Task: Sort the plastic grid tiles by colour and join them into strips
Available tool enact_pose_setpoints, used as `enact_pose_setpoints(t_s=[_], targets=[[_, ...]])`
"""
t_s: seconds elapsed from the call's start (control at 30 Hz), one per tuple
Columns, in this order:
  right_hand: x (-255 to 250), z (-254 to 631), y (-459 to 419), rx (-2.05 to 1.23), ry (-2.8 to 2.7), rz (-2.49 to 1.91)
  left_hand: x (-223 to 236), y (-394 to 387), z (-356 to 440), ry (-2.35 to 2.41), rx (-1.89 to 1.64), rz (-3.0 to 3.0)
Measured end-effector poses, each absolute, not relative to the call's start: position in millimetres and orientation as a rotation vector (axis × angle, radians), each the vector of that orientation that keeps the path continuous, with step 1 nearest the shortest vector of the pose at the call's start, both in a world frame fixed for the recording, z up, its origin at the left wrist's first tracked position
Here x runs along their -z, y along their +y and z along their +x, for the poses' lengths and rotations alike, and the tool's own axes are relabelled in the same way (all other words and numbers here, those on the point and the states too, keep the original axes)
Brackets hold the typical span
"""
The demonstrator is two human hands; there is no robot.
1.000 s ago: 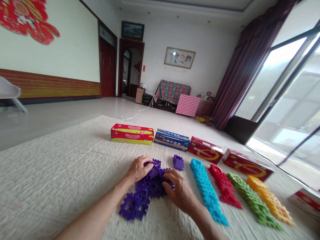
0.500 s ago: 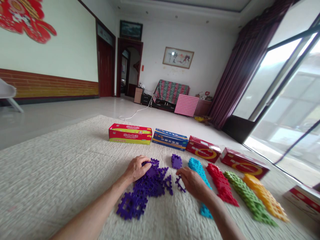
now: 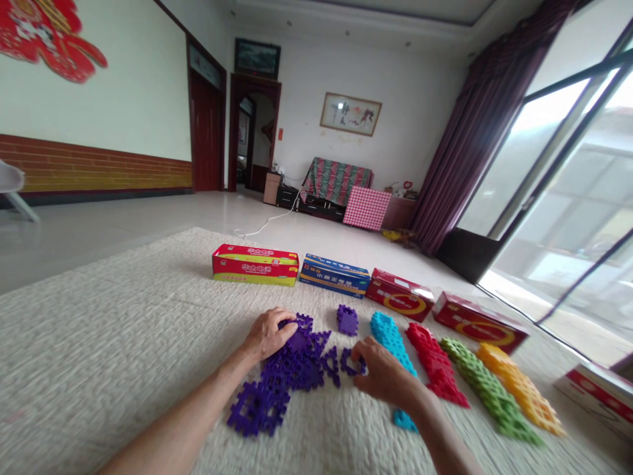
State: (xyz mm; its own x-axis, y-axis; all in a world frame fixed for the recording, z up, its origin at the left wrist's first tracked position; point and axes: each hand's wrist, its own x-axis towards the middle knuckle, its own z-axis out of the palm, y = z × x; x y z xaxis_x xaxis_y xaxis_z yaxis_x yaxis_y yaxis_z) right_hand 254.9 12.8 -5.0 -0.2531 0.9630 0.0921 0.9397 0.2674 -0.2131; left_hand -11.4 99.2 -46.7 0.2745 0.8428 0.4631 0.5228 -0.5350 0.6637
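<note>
Head view: left hand (image 3: pixel 267 335) clasps the purple tiles (image 3: pixel 291 373), right hand (image 3: pixel 383 376) pinches a purple piece (image 3: pixel 345 363), closed boxes (image 3: pixel 335 276) lined up beyond, contents hidden.

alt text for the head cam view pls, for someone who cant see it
Two bare hands work on a cream rug: the left hand rests on a pile of purple interlocking plastic tiles, and the right hand touches a small purple tile. A blue strip, red strip, green strip and orange strip of tiles lie to the right, near a row of boxes.
</note>
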Motion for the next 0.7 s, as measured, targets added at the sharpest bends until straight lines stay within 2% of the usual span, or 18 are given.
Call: enact_pose_setpoints(t_s=[0.27,0.7], targets=[[6,249,37,0.228,-2.100,-1.663,45,99,-11,1.245,-1.156,2.169],[17,251,51,0.275,-2.119,-1.669,48,101,-12,1.239,-1.168,2.156]])
